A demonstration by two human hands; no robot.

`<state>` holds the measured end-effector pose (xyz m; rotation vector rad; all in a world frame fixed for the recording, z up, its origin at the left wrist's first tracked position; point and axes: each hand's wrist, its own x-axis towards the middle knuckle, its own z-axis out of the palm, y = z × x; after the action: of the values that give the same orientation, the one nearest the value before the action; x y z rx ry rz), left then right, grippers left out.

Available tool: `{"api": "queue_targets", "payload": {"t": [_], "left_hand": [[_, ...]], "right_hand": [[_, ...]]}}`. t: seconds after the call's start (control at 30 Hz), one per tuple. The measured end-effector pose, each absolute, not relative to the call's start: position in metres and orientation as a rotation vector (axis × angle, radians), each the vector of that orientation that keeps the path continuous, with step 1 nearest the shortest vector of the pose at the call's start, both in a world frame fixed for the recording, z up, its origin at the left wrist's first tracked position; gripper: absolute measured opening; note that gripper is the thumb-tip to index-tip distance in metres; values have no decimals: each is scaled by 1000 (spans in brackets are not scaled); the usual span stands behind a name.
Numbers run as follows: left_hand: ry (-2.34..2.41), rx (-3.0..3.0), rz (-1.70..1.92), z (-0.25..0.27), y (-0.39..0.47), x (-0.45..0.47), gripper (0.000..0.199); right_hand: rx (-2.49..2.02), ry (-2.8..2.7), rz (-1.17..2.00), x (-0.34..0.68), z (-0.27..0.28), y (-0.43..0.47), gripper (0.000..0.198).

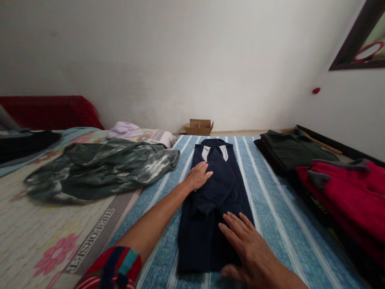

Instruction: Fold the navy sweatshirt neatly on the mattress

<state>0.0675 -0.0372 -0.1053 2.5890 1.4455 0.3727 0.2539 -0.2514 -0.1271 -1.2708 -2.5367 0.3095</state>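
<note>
A navy jacket [219, 184] with white patches near its collar lies in a long, narrow folded shape, its collar end away from me. On its left edge, below the white patches, rests my left hand [198, 176], fingers stretched out. Closer to me, my right hand [245, 245] is spread over the lower right part of the garment, palm down; whether it presses on the cloth or hovers just above, I cannot tell. Neither hand grips anything. Beneath the jacket is a blue and white striped sheet [272, 224].
A grey-green mottled garment [111, 170] lies loosely at left on a flowered cover [99, 237]. Folded clothes are stacked at right, with a dark green garment [296, 146] and a pink one [351, 188] on top. By the wall sits a cardboard box [199, 127].
</note>
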Motion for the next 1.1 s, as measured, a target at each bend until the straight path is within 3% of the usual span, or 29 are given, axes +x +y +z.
{"api": "queue_targets", "payload": {"t": [0.2, 0.33, 0.53, 0.67, 1.1], "left_hand": [[1166, 2661, 541, -98, -121, 29, 43], [1021, 2657, 425, -93, -175, 17, 45], [1001, 2623, 225, -90, -209, 15, 72], [1010, 2563, 69, -91, -212, 17, 91], [869, 2463, -56, -91, -207, 10, 115]], "right_hand": [[-1282, -2590, 239, 250, -139, -276, 80], [-1303, -2595, 88, 235, -136, -279, 76], [-1427, -2535, -65, 213, -146, -278, 58], [-1560, -2487, -118, 207, -146, -273, 59], [-1550, -2642, 279, 218, -102, -245, 71]]}}
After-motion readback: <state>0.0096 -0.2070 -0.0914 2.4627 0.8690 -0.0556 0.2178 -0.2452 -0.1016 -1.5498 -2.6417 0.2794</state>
